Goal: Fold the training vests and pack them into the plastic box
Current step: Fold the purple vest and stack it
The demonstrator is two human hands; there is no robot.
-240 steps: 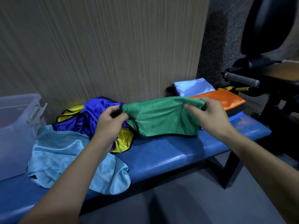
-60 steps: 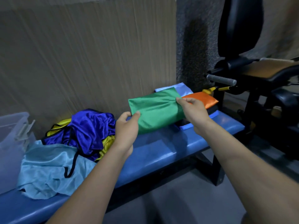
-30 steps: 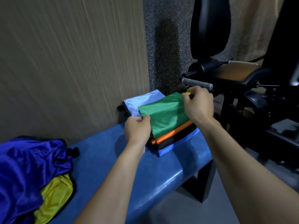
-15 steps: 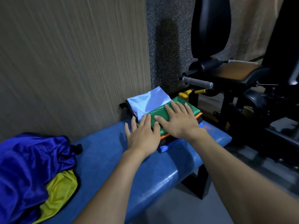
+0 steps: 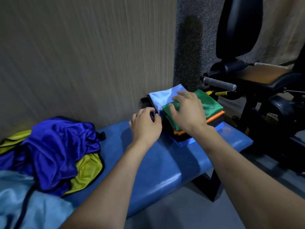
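A folded green vest (image 5: 209,103) tops a stack at the right end of the blue bench (image 5: 165,162), above a folded orange vest (image 5: 216,115) and darker ones. A folded light-blue vest (image 5: 161,98) lies behind, against the wall. My right hand (image 5: 186,111) hovers over the green vest's near corner, fingers bent, tips touching the cloth. My left hand (image 5: 145,124) sits at the stack's left edge with loosely curled fingers, holding nothing that I can see. The plastic box is out of view.
Unfolded vests lie heaped at the bench's left: a royal-blue one (image 5: 57,146), a yellow one (image 5: 87,171) and a pale-blue one (image 5: 24,204). A black gym machine (image 5: 247,76) with a grey handle (image 5: 217,82) stands close on the right. A panelled wall runs behind.
The green vest went from my hands onto the stack and was pressed flat. Both hands have now lifted from flat to curled, and the view has swung left toward the heap.
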